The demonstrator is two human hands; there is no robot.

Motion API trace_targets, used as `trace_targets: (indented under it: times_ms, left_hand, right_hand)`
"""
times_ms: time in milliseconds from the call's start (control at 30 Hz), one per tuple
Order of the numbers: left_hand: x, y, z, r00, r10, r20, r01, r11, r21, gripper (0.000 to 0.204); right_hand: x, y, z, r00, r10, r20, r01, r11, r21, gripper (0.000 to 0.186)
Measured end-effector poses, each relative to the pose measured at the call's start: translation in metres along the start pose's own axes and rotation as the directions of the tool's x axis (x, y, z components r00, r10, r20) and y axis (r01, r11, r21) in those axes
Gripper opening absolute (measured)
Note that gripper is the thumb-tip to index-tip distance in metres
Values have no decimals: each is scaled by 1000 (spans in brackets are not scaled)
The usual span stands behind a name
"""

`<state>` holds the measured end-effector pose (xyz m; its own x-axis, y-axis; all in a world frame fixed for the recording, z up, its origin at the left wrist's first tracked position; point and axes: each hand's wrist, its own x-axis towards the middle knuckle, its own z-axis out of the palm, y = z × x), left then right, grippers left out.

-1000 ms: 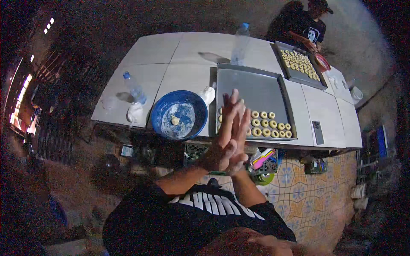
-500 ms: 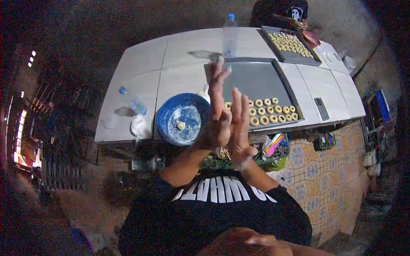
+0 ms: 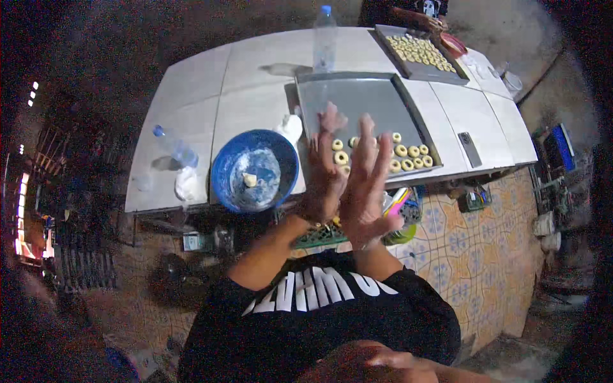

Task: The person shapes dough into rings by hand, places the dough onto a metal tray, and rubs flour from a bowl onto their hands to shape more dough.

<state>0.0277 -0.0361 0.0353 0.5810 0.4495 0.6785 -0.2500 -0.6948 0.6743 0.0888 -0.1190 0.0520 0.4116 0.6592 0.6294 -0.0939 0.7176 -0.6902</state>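
Note:
My left hand [image 3: 324,172] and my right hand [image 3: 365,188] are raised side by side in front of the table, palms close, fingers stretched out and somewhat blurred. Anything between the palms is hidden. Beyond them lies a metal baking tray [image 3: 354,102] with rows of ring-shaped dough pieces [image 3: 407,164] along its near end. Left of my hands, a blue bowl [image 3: 223,179] dusted with white powder holds a small dough lump [image 3: 249,180]. White heaps, one at the bowl's upper right [image 3: 288,127] and another at its left [image 3: 187,185], rest on the table.
A bottle [image 3: 324,48] stands behind the tray, another [image 3: 175,148] at left. A phone [image 3: 469,148] lies right. At the back, a person's hands [image 3: 435,24] are beside another filled tray [image 3: 434,75] and a red bowl [image 3: 452,45]. Crates [image 3: 305,239] sit under the table's front edge.
My hands have shifted against each other; the right one has come down slightly since a second ago, its fingers now more spread. The view has shifted, so the table appears higher in the picture.

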Motion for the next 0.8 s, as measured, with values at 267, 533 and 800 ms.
trace_targets:
  times_ms: [267,533,800]
  left_hand:
    - [-4,26,32,988,-102,-117,58,943,-328,103]
    - [-13,34,73,990,-8,-141,-39,944,-327,93]
    - [-32,37,84,989,-143,30,146,984,-99,95]
  right_hand:
    - [-41,13,-30,978,125,170,-79,963,-257,106]
    - [-23,6,-72,995,-2,-96,-28,951,-307,128]
    - [-27,-37,-55,995,5,-102,-6,1000,-17,124]
